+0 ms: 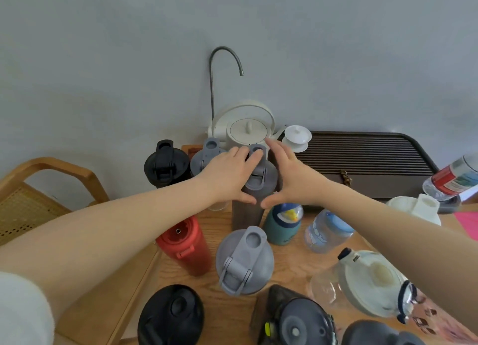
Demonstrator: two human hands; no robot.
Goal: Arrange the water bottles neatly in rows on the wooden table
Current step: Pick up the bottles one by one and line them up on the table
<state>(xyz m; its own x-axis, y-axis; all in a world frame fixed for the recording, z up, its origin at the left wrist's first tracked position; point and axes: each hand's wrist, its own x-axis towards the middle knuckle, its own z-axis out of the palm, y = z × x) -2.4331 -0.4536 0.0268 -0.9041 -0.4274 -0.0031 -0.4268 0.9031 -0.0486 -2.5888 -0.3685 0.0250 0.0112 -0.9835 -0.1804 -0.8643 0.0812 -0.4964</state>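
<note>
Several water bottles stand on the wooden table (287, 267). Both hands cup a tall grey bottle (249, 210) near the back. My left hand (230, 174) lies on its lid and left side, thumb on the body. My right hand (289, 174) touches its right side with fingers spread. Behind it stand a black-lidded bottle (166, 163) and a grey-lidded one (207, 156). In front are a red bottle (185, 243), a grey-lidded shaker (244, 260), a teal bottle (283, 223) and a clear blue-capped bottle (327, 231). More dark and clear bottles crowd the near edge.
A white kettle (247, 130) under a curved metal spout (225, 60) stands at the wall, beside a white lidded cup (297, 136) and a dark slatted tea tray (362, 161). A wooden chair (38, 184) is at the left. A plastic bottle (452, 179) lies at the right.
</note>
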